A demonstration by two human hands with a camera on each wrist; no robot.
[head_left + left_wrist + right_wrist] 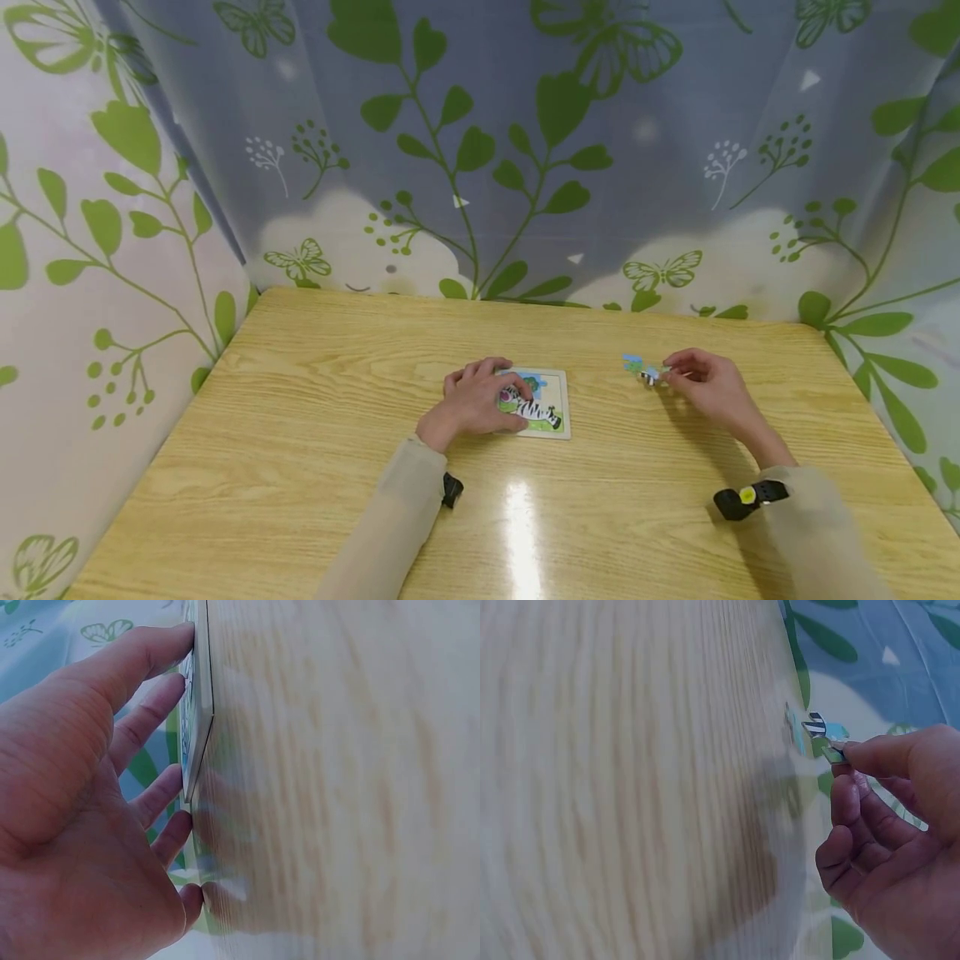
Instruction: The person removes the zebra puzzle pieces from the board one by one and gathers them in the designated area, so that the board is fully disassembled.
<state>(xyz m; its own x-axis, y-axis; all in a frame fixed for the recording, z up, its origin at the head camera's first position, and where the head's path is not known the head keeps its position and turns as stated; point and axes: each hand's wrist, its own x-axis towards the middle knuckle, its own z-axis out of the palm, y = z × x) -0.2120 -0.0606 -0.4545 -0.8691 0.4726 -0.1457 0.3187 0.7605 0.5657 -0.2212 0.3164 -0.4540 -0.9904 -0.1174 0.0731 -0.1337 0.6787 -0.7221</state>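
Wood-grain table (262, 433), tray (567, 407) holding zebra puzzle (537, 410), left hand (478, 400) spread, right hand (711, 390) pinching piece (832, 756)

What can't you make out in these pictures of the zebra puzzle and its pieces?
- Left part of the puzzle board: head view, covered by the left hand.
- The board's picture: left wrist view, seen almost edge-on.
- Gripped end of the held piece: right wrist view, hidden by the right hand.
- Exact outline of the loose piece: head view, too small.
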